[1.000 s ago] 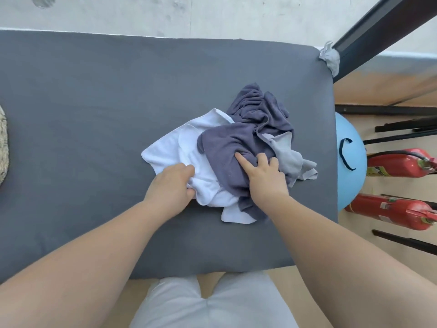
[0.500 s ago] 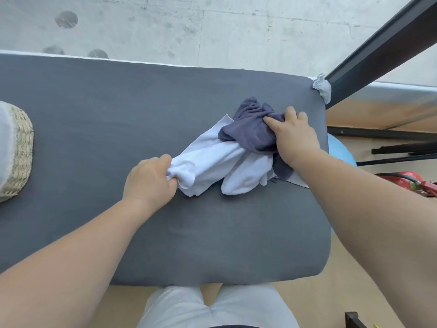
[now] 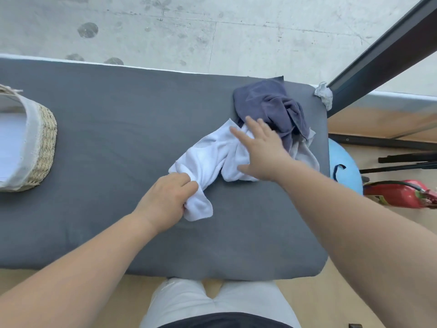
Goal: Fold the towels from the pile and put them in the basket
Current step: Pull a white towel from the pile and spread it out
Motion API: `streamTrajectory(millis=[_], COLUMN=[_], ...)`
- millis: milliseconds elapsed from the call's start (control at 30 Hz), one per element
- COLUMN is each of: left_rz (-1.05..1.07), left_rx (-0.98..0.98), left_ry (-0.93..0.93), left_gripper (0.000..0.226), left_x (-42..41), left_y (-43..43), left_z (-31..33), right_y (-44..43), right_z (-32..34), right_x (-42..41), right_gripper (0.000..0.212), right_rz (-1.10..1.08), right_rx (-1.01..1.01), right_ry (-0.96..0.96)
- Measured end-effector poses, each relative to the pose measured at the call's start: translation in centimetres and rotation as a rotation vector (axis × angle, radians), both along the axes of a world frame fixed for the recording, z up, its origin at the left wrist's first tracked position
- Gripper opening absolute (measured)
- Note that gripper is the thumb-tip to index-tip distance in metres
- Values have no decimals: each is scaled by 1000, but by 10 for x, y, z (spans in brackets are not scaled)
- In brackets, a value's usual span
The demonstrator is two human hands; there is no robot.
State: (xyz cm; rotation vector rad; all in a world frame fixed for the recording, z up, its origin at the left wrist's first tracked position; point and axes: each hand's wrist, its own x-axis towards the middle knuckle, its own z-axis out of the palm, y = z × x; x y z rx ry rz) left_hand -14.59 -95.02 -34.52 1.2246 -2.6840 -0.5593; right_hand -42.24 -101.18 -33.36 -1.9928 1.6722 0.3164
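Nearest us, our left hand [image 3: 165,197] pinches one crumpled white terry towel [image 3: 208,162] in curled fingers on the grey padded surface [image 3: 118,138]. Our right hand [image 3: 262,150] rests on it, fingers spread. Beyond lie one pale grey towel [image 3: 305,152] and one dark slate-blue towel [image 3: 267,102]; one woven straw basket [image 3: 45,143] sits at the left. Half a second ago that right hand gripped the dark towel.

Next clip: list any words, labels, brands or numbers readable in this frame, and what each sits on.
No text is readable.
Red fire extinguisher: its label patch is too blurred to read.
Light blue ball: a dark curved mark, not legible as a letter.
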Motion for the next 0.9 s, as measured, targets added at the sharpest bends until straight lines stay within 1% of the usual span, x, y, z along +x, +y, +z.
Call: streamTrajectory(millis=[67, 100, 133, 200, 267, 333, 367, 433, 467, 533, 567, 667, 733, 767, 800, 833, 900], left_rz=[-94, -139, -167, -142, -34, 136, 212, 283, 301, 348, 387, 531, 601, 625, 640, 644, 606], left_rx=[-52, -86, -115, -137, -87, 55, 117, 162, 171, 205, 225, 269, 327, 367, 405, 436, 479], left_ry=[88, 128, 172, 257, 294, 303, 294, 239, 197, 107, 73, 57, 114, 150, 186, 221, 271], left_gripper=[33, 26, 19, 12, 11, 16, 16, 17, 14, 9, 10, 12, 13, 12, 12, 13, 13], left_x=[-19, -28, -36, -46, -49, -47, -45, -42, -42, -44, -45, -47, -44, -41, -38, -35, -32], left_y=[7, 10, 12, 16, 22, 31, 36, 44, 47, 54, 59, 72, 80, 83, 87, 90, 95], left_z=[20, 31, 41, 60, 74, 84, 88, 98, 103, 112, 116, 127, 134, 139, 144, 148, 161], right_y=[35, 51, 63, 81, 93, 102, 106, 114, 117, 126, 130, 142, 151, 156, 159, 162, 171], right_z=[13, 18, 22, 32, 45, 58, 65, 75, 79, 88, 92, 100, 109, 115, 120, 125, 138], right_x=[26, 35, 40, 37, 24, 6, -3, -20, -26, -33, -35, -40, -42, -42, -42, -42, -37], right_gripper=[91, 84, 74, 50, 34, 27, 24, 13, 11, 35, 36, 22, 15, 17, 22, 29, 58], right_rz=[126, 149, 144, 58, -49, -122, -141, -170, -160, -135, -137, -170, -265, -310, -335, -315, -191], right_rx=[11, 23, 36, 59, 0, -133, -192, -252, -278, -326, -322, -318, -279, -263, -236, -196, -85], right_ry=[-289, -391, -462, -557, -614, -616, -600, -570, -554, -517, -513, -515, -558, -570, -557, -505, -359])
